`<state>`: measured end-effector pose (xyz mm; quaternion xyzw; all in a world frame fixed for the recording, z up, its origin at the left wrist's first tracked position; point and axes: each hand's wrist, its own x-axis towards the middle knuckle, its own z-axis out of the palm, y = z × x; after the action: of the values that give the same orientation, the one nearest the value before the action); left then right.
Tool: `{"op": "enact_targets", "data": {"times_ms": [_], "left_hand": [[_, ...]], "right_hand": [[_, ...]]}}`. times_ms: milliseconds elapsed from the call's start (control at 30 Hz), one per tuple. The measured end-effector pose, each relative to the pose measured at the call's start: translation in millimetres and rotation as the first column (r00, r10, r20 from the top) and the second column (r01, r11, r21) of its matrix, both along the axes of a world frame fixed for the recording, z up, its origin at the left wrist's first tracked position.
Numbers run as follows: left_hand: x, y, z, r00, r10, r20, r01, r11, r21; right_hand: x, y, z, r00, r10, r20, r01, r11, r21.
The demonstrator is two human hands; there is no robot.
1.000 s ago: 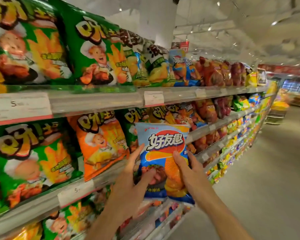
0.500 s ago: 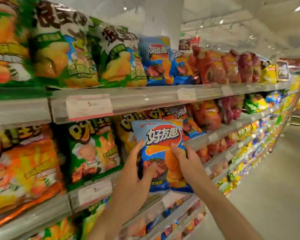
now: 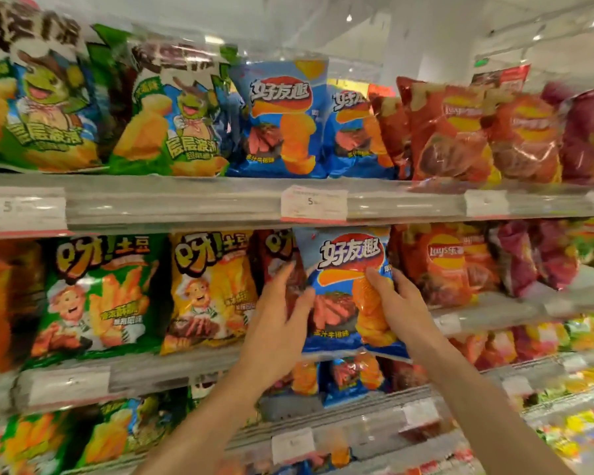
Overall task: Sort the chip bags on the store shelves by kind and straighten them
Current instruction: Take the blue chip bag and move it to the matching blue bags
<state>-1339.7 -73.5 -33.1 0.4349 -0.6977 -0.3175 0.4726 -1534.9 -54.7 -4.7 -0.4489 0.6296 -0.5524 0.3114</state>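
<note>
Both hands — left hand [image 3: 282,323], right hand [image 3: 396,306] — pinch the blue chip bag [image 3: 343,269] (upright), fingers [image 3: 378,279] curled.

two bare, sleeveless forearms [image 3: 487,399]

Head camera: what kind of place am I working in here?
Most likely a supermarket snack aisle. Tiered shelves are packed with chip bags, paper price tags sit on the shelf edges, and both hands hold a blue chip bag in front of the middle shelf.
</note>
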Motion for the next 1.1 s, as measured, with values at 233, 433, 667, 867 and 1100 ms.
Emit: {"op": "enact_targets", "data": {"times_ms": [233,433,667,867,1100], "left_hand": [[-18.7,-36.6,-0.3,0.945,0.216,0.247,-0.224,0.974,0.005],[-30.5,-57.4,8.7,0.897,0.225,0.381,-0.280,0.955,0.096],[-40.4,-68.2,3.0,0.877,0.249,0.412,-0.306,0.949,0.077],[-41.9,-71.0,-3.5,0.886,0.304,0.351,-0.318,0.948,-0.017],[-52.5,-71.2,5.5,0.870,0.383,0.310,-0.359,0.924,-0.135]], "right_hand": [[-34.8,-19.8,-3.8,0.998,0.032,0.054,-0.030,0.999,-0.026],[-55.9,-21.2,-6.0,0.998,0.014,0.069,-0.013,1.000,-0.011],[-76.7,-16.2,-7.4,0.993,0.025,0.115,-0.024,1.000,-0.013],[-90.6,-20.7,-15.3,0.987,0.016,0.161,-0.017,1.000,0.005],[-94.9,-23.6,-19.7,0.975,0.004,0.222,-0.005,1.000,0.004]]}}
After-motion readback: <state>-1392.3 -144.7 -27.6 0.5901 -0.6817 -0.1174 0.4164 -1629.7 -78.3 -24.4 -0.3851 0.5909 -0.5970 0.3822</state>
